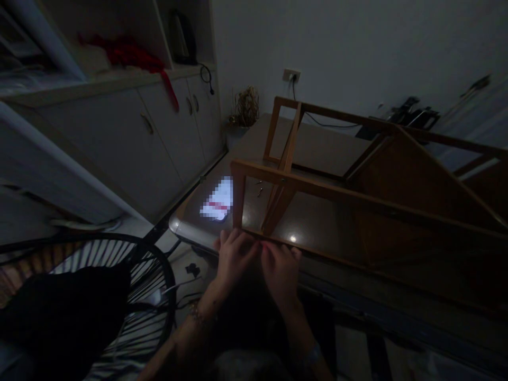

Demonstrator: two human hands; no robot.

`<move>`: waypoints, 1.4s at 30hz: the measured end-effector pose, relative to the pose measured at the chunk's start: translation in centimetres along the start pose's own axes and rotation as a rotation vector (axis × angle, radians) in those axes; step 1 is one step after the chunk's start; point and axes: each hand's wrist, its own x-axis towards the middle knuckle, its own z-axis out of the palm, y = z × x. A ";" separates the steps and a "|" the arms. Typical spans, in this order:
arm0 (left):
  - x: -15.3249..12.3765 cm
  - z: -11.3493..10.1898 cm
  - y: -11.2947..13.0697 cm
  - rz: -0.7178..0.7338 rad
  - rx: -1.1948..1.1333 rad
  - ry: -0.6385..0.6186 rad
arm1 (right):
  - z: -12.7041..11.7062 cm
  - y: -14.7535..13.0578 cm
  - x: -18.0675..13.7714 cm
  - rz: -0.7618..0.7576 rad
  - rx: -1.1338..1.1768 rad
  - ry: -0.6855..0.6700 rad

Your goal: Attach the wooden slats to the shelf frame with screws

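Both hands sit together at the near edge. Left hand (234,254) and right hand (282,267) rest bent fingers on the low bar of the wooden frame (357,196), which lies on the counter (313,219). It is too dark to tell if they grip. I think the frame is mostly built, but screws (259,188) lie loose.

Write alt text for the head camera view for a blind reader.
In a dim room, a person's left hand and right hand meet at the near rail of a wooden frame lying on a table. A lit phone lies beside it.
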 end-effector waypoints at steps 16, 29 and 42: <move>0.3 -0.2 0.4 -0.002 -0.012 -0.002 | -0.2 0.2 -0.2 -0.007 0.043 -0.018; 0.4 -0.3 0.6 0.004 0.007 -0.025 | -1.3 0.0 -0.2 0.121 0.283 0.052; -0.9 -0.7 0.2 0.033 -0.017 -0.034 | -2.4 -0.4 -0.5 0.405 0.852 0.001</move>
